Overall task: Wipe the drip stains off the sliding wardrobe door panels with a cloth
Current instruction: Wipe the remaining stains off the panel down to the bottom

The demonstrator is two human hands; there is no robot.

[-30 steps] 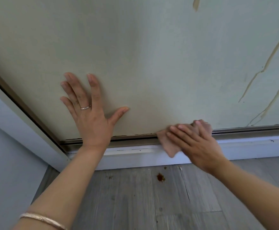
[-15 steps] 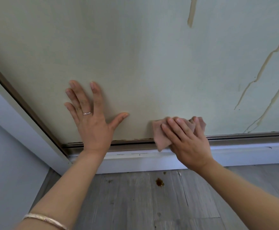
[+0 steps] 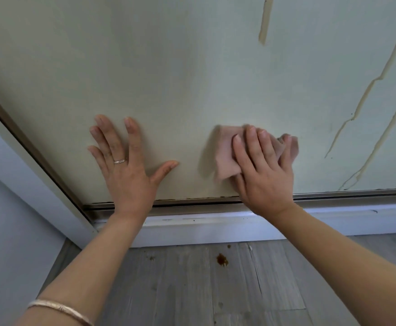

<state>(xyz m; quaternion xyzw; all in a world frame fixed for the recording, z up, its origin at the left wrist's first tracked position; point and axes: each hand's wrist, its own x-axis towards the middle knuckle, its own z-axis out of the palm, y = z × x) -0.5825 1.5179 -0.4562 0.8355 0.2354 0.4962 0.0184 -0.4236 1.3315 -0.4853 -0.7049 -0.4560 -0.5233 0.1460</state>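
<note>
The pale wardrobe door panel (image 3: 192, 78) fills the upper view. My right hand (image 3: 262, 170) presses a pink cloth (image 3: 225, 156) flat against the panel's lower part, fingers straight over it; the cloth is blurred. My left hand (image 3: 126, 165), wearing a ring, lies flat on the panel to the left with fingers spread. Yellowish drip stains (image 3: 366, 100) run down the panel at the right, and a short one (image 3: 265, 22) hangs at the top.
A metal bottom track (image 3: 333, 196) and white skirting (image 3: 215, 227) run below the panel. The door's frame edge (image 3: 27, 142) slants down the left beside a grey wall. A brown spot (image 3: 221, 259) marks the grey wood floor.
My right hand has slid the cloth up from the bottom track onto the panel. My left hand stays flat on the panel in the same place.
</note>
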